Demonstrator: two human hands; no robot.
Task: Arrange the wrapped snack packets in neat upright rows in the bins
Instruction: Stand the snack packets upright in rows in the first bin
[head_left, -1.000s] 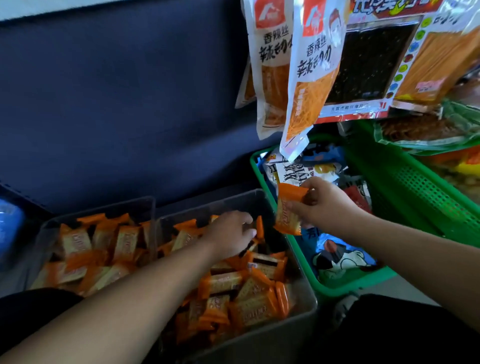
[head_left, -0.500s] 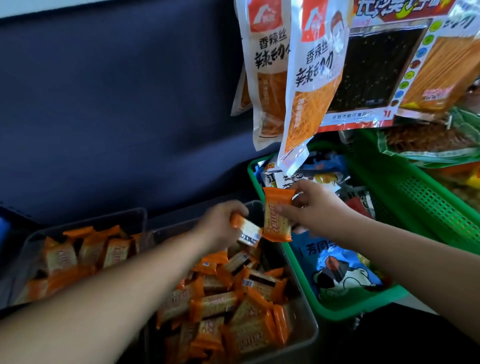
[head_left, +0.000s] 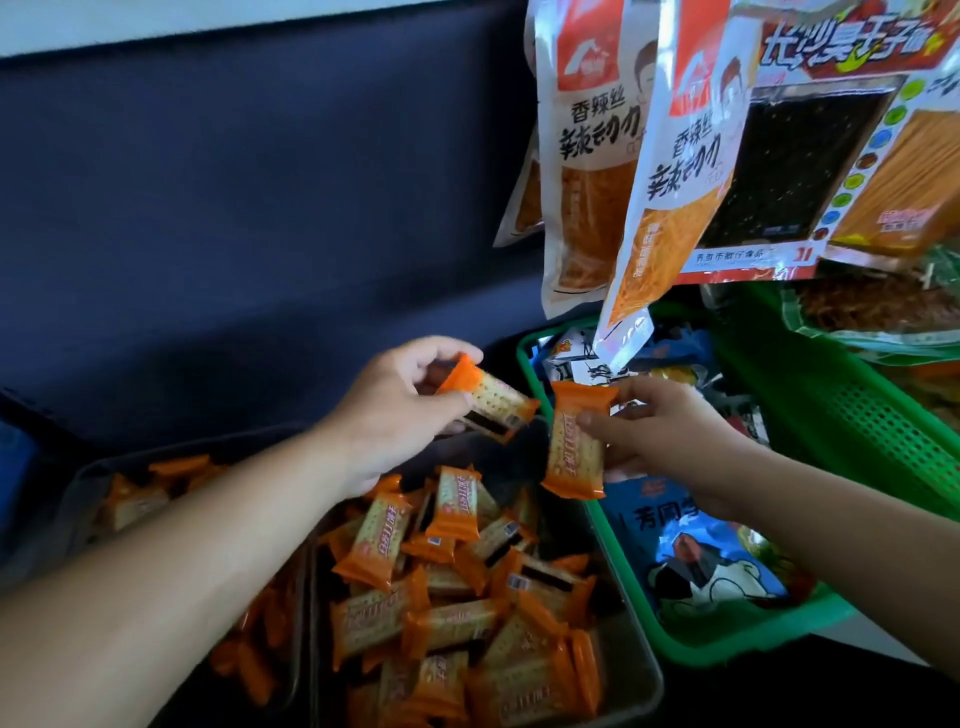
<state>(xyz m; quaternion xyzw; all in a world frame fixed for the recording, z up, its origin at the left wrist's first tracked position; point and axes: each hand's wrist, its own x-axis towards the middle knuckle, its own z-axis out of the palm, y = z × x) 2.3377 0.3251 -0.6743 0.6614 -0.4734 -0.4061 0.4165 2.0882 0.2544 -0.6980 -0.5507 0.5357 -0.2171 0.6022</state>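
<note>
A dark blue wall (head_left: 234, 208) runs behind everything, and big snack bags (head_left: 587, 171) hang down in front of it on the right. Below them a green basket (head_left: 883, 436) holds other mixed bags. Just left of the basket, and touching it, is a grey bin (head_left: 649, 670), with a second bin (head_left: 72, 499) on its far side, partly hidden by the left forearm.

The grey bin is full of orange cracker packets (head_left: 457, 613) lying in a loose heap, flat, tilted and crossed over one another. I can see no upright row in it. The second bin looks equally jumbled, though it is too blurred to be sure. By my reckoning nearly all the sorting is left to do.

Both hands are raised above the back of the grey bin. The left hand (head_left: 395, 415) pinches one packet (head_left: 493, 402) by its crimped end, fingers curled, with the packet pointing sideways. The right hand (head_left: 675, 441) holds another packet (head_left: 574, 447) upright between thumb and fingers, over the bin's edge beside the basket.
</note>
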